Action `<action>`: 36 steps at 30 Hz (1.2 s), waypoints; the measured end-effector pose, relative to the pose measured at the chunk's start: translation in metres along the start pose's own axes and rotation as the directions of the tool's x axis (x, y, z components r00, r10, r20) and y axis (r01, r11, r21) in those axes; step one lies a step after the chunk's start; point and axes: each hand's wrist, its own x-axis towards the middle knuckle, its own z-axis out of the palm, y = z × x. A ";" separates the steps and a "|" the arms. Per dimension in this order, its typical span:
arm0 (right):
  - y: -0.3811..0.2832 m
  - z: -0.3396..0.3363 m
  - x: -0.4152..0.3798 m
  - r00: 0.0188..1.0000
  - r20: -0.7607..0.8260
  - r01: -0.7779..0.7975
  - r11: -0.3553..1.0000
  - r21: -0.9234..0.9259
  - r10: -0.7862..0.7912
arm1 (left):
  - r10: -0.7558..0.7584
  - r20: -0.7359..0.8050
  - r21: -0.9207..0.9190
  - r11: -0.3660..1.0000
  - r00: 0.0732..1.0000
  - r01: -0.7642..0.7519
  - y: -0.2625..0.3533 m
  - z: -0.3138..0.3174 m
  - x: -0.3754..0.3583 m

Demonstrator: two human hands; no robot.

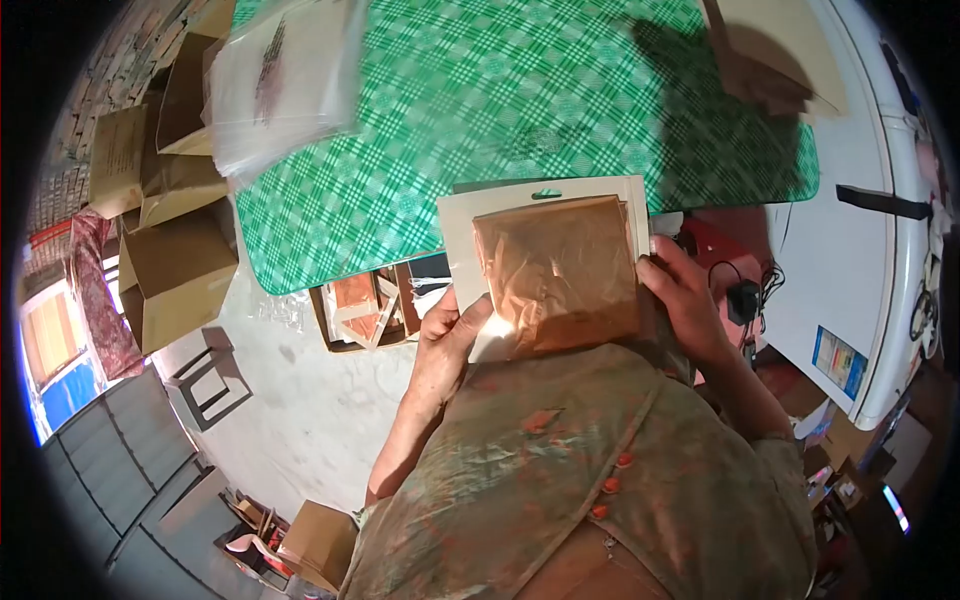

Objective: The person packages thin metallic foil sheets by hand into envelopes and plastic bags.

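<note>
Both my hands grip a pale backing card (462,235) with a hang hole at its top, against the front of my body. On its face lies a flat, shiny copper-brown packet (560,275) that looks wrapped in plastic film. My left hand (448,345) pinches the lower left edge, thumb on the front. At the right edge my right hand (685,290) holds the card, its fingers partly hidden behind. The card's top edge overlaps the near edge of a table with a green plaid cover (480,110).
A stack of clear plastic bags (285,95) lies on the table's left end. Open cardboard boxes (185,265) stand at the left. Below the table edge, an open box (345,335) contains carded packets. A white appliance (830,280) and black cables (745,300) are at the right.
</note>
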 end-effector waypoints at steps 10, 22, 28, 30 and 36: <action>0.007 -0.008 0.000 0.995 0.095 0.021 0.997 -0.072 -0.014 | -0.103 0.043 -0.017 0.994 0.994 0.104 -0.008 -0.028 -0.002; 0.011 -0.008 0.005 0.985 0.136 0.103 0.995 0.010 -0.103 | -0.144 0.095 0.107 0.985 0.985 0.133 0.004 -0.037 -0.002; 0.013 -0.012 0.005 0.977 0.205 0.015 0.983 0.182 -0.053 | -0.094 0.233 -0.134 0.983 0.968 0.128 0.008 -0.036 -0.002; 0.012 -0.012 0.005 0.973 0.229 -0.015 0.987 0.158 -0.021 | -0.077 0.321 -0.181 0.973 0.944 0.140 0.012 -0.036 -0.004; 0.019 -0.014 0.003 0.982 0.187 0.024 1.000 -0.009 -0.021 | -0.157 0.166 0.007 0.987 0.974 0.158 0.004 -0.039 -0.008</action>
